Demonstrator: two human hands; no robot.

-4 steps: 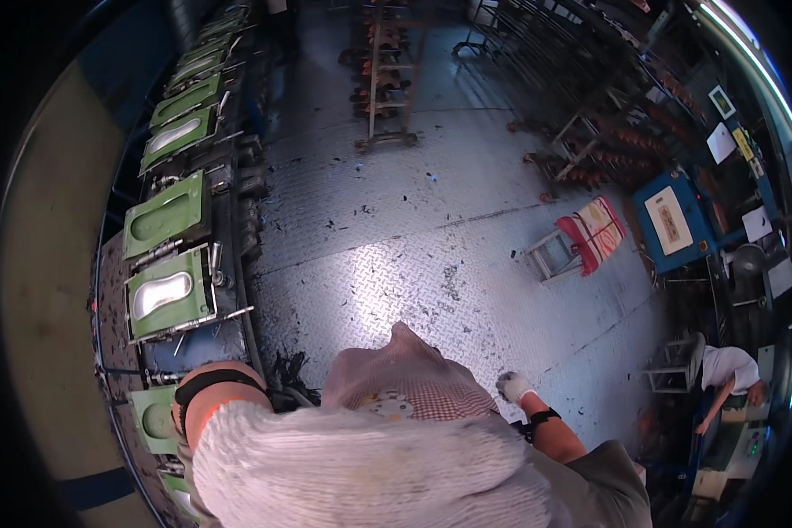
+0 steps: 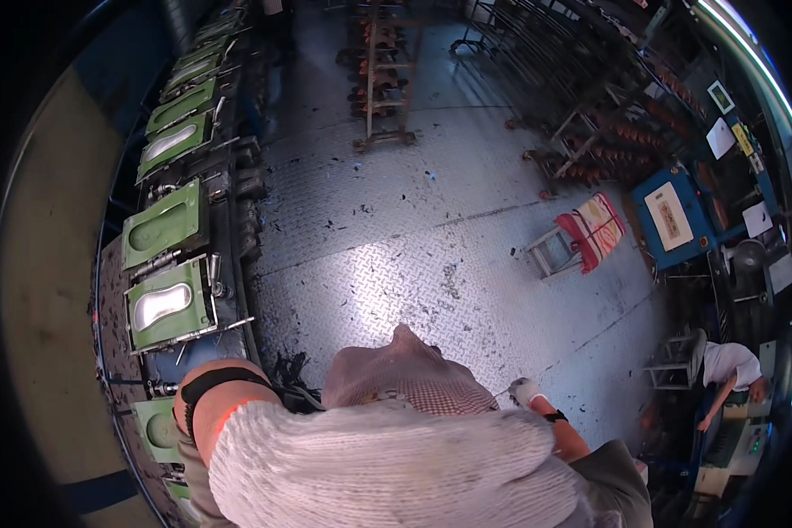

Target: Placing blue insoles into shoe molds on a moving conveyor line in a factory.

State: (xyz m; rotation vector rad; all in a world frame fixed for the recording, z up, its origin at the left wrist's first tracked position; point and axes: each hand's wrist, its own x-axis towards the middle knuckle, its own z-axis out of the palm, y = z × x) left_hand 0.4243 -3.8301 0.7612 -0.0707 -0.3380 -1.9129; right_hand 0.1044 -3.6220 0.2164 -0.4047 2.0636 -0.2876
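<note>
My left hand (image 2: 396, 462), in a white knitted glove, is raised very close to the camera and fills the lower middle of the picture. Its fingers cannot be told apart, and anything beneath it is hidden. A black band circles that forearm. Behind the glove a reddish checked apron (image 2: 414, 378) covers my front. Out to the right, low over the floor, is my right hand (image 2: 526, 392) in a white glove with greyish fingers. Those fingers look curled in; what they hold, if anything, is too small to make out.
Green moulds (image 2: 163, 224) with sole-shaped hollows line the left side; one nearby holds a shiny metal sole shape (image 2: 162, 304). Dark scraps litter the metal floor (image 2: 370, 202). A stool (image 2: 554, 253) with a red cloth, racks (image 2: 387, 75) and a co-worker (image 2: 730, 370) stand beyond.
My left hand has shifted a little to the right before the camera. My right hand has also moved slightly right.
</note>
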